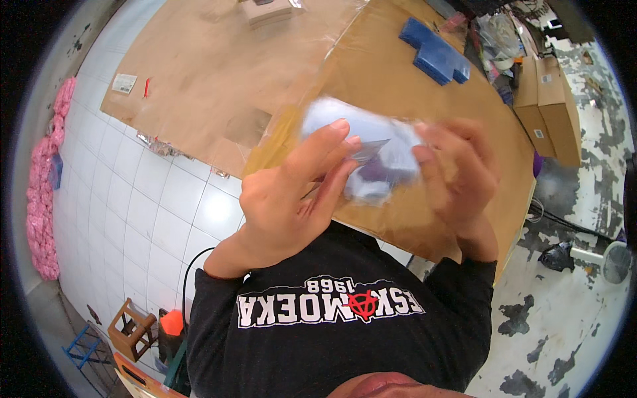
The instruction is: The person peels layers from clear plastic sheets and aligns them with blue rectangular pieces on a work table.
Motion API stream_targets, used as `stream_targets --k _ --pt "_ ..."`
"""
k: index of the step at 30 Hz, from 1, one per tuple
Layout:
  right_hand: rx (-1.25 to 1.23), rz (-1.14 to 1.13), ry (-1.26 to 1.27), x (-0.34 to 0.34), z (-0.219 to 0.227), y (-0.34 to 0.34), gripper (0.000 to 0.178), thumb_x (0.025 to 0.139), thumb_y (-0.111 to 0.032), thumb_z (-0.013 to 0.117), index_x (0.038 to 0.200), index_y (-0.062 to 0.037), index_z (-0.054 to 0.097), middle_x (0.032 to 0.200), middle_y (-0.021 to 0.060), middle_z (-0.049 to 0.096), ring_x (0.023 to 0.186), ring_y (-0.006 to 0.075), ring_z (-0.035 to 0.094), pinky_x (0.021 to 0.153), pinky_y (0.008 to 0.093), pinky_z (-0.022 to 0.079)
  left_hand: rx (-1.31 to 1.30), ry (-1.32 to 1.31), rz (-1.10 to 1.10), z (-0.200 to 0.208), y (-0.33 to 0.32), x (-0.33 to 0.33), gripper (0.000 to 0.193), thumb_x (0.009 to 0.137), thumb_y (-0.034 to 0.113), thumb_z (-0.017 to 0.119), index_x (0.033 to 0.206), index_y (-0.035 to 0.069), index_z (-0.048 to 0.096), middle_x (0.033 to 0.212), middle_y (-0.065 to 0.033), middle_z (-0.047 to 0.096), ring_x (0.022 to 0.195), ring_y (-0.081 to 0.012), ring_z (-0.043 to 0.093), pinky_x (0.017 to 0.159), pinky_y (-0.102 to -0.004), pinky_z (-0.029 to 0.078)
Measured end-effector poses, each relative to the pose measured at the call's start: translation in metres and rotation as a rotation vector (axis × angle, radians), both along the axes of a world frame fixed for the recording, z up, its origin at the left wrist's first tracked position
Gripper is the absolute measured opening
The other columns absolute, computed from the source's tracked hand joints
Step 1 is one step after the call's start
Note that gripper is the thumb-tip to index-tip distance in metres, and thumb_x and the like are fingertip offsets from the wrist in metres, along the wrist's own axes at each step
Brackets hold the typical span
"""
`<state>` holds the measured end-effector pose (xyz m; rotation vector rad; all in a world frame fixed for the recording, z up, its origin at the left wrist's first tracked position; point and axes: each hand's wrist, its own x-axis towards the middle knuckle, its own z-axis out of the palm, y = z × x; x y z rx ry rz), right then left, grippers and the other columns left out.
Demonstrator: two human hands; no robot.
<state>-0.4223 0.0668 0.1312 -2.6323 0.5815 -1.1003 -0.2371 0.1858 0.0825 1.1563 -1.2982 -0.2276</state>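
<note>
In front of my chest, above the brown-covered table, I hold a clear, bluish plastic piece (361,123), thin like a sleeve or sheet. Its lower part is blurred and shiny. My left hand (298,189) pinches it between thumb and fingers. From those fingertips sticks out a dark grey pointed flap (373,151); whether it belongs to the same plastic cannot be told. My right hand (462,171), smeared by motion, grips the right edge of the plastic with thumb and forefinger.
Stacks of blue plastic pieces (434,52) lie at the table's far right. A carton (547,109) and clutter stand beyond the right edge. At the far side sits a small stack (269,12); a white label (124,83) and red item (146,87) lie left. Pink bundles (43,205) line the wall.
</note>
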Motion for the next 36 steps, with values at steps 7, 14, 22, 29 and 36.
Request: stream_targets --k 7,14,22,29,36 --pt "-0.183 0.161 -0.052 0.027 -0.001 0.005 0.037 0.063 -0.002 0.083 0.099 -0.0037 0.075 0.087 0.0071 0.065 0.069 0.0198 0.062 0.055 0.0289 0.049 -0.056 -0.162 -0.011 0.003 -0.007 -0.004 0.053 0.079 -0.013 0.073 0.127 -0.004 0.056 0.107 -0.0176 0.072 0.087 -0.0227 0.073 0.068 -0.0281 0.059" --pt "-0.304 0.154 -0.054 0.03 -0.007 0.008 0.035 0.061 -0.004 0.079 0.096 -0.0028 0.074 0.086 0.0047 0.065 0.07 0.0204 0.061 0.057 0.0291 0.05 -0.009 -0.174 -0.035 0.002 -0.002 0.001 0.048 0.08 -0.013 0.072 0.125 -0.004 0.058 0.108 -0.0187 0.072 0.093 -0.0235 0.074 0.071 -0.0297 0.062" --pt "-0.455 0.218 -0.049 0.036 -0.02 0.001 0.027 0.068 -0.011 0.075 0.091 -0.0059 0.062 0.092 0.0086 0.067 0.086 0.025 0.064 0.07 0.038 0.054 0.22 0.592 -0.375 0.002 0.003 0.004 0.029 0.086 -0.005 0.07 0.114 -0.004 0.063 0.102 -0.0175 0.072 0.079 -0.0171 0.073 0.068 -0.0262 0.059" --pt "-0.253 0.397 -0.124 -0.005 -0.002 -0.003 0.021 0.085 -0.007 0.067 0.097 -0.0062 0.05 0.083 0.0123 0.064 0.075 0.0229 0.063 0.069 0.0375 0.053 -0.177 0.731 0.24 -0.022 -0.001 0.039 0.016 0.091 -0.003 0.066 0.105 -0.002 0.059 0.105 -0.0196 0.069 0.082 -0.0237 0.072 0.071 -0.0358 0.064" --pt "0.588 -0.177 -0.366 -0.026 -0.02 -0.012 0.005 0.103 -0.009 0.05 0.1 -0.0047 0.049 0.08 0.0044 0.057 0.062 0.0102 0.054 0.057 0.0246 0.046 -0.419 0.63 0.7 0.003 0.021 0.103 0.022 0.089 -0.004 0.065 0.108 -0.001 0.053 0.102 -0.0228 0.07 0.07 -0.0297 0.073 0.058 -0.0311 0.064"
